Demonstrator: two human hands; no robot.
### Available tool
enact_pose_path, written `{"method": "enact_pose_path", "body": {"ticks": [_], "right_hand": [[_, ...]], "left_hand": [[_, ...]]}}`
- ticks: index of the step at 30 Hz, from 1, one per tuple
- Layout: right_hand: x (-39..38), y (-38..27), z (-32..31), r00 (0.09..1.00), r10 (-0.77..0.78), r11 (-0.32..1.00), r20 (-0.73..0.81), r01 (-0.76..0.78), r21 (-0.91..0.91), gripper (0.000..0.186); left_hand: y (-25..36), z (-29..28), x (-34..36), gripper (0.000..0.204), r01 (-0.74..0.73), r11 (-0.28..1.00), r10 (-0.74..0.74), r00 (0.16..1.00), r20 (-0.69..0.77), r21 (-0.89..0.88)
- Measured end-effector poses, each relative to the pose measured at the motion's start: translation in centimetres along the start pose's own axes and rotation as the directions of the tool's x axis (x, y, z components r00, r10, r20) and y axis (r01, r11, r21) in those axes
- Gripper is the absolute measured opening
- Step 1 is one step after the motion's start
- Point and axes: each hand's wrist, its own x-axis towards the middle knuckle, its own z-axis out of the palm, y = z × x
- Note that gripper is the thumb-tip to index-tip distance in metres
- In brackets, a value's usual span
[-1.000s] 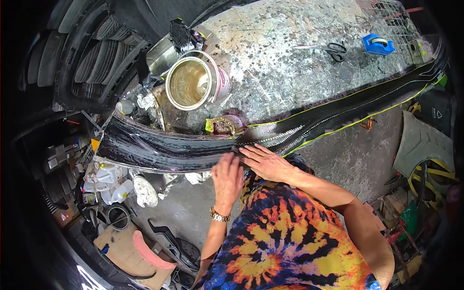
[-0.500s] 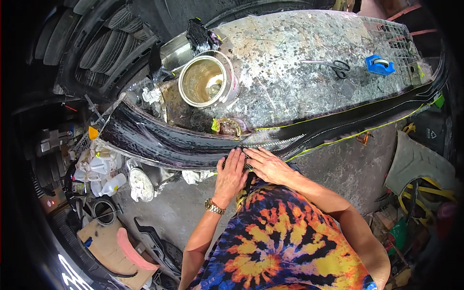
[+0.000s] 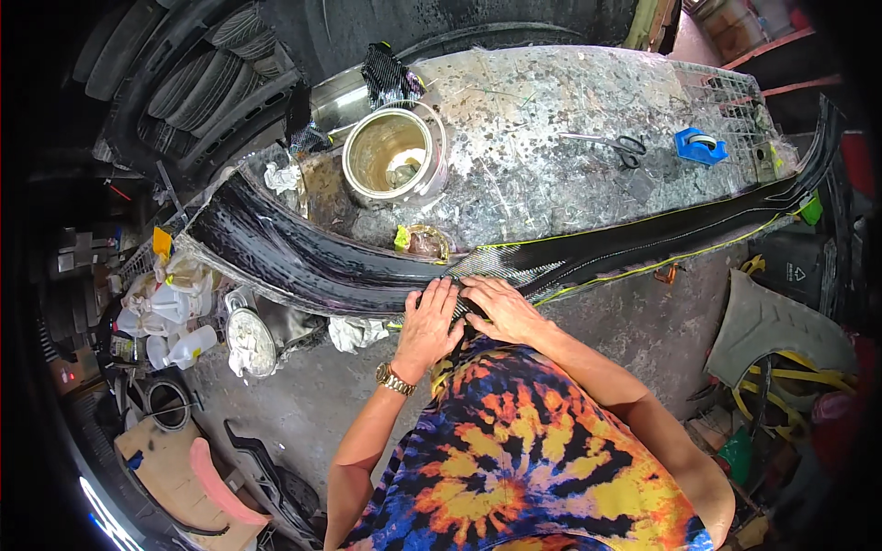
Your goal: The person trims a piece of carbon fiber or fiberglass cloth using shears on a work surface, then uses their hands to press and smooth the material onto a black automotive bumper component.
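A long curved black mould (image 3: 303, 253) lies along the near edge of the bench. Its left stretch looks wet and glossy. Black woven carbon fibre cloth (image 3: 634, 230) with yellow edging covers the right stretch. My left hand (image 3: 426, 321), with a metal watch at the wrist, lies with fingers stretched out at the mould's near edge, where the cloth begins. Close beside it, my right hand (image 3: 503, 310) rests its extended fingers on the cloth's left end. Under both palms the cloth's near edge is partly hidden.
On the bench stand a metal bucket (image 3: 393, 156), scissors (image 3: 620, 145), a blue tape dispenser (image 3: 701, 147) and a small tub (image 3: 425, 242). Tyres (image 3: 197, 96) are stacked at the far left. Plastic jugs (image 3: 190, 347) and a resin-smeared can (image 3: 250, 340) sit left of me.
The view has shifted slightly, moving the bench's far edge lower and the floor items leftward. Both hands stay on the cloth's left end, with my left fingers slightly farther left along the edge.
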Motion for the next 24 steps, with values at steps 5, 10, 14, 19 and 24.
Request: {"method": "enact_pose_path", "body": {"ticks": [5,10,14,19,24], "right_hand": [[0.0,-0.3,0.2,1.000,0.007,1.000,-0.012,-0.008,-0.024,0.040],[0.2,-0.6,-1.9,0.977,0.005,0.997,-0.213,-0.020,-0.070,0.035],[2.4,0.5,-4.7,0.877,-0.020,0.986,-0.481,-0.062,-0.155,0.032],[3.0,3.1,-5.0,0.945,0.048,0.975,-0.324,-0.115,-0.190,0.022],[2.4,3.9,-4.5,0.940,0.060,0.981,-0.337,-0.118,-0.156,0.018]], "left_hand": [[-0.1,0.3,0.0,0.057,-0.048,0.999,0.048,0.999,-0.012,-0.004],[0.0,0.4,0.6,0.057,-0.023,1.000,0.023,1.000,0.004,-0.006],[0.6,0.2,1.2,0.060,-0.007,0.999,0.006,0.999,0.031,0.036],[1.6,0.6,1.7,0.067,-0.008,0.986,-0.005,0.997,0.079,0.167],[2.1,0.2,1.7,0.069,-0.010,0.982,-0.004,0.997,0.076,0.189]]}}
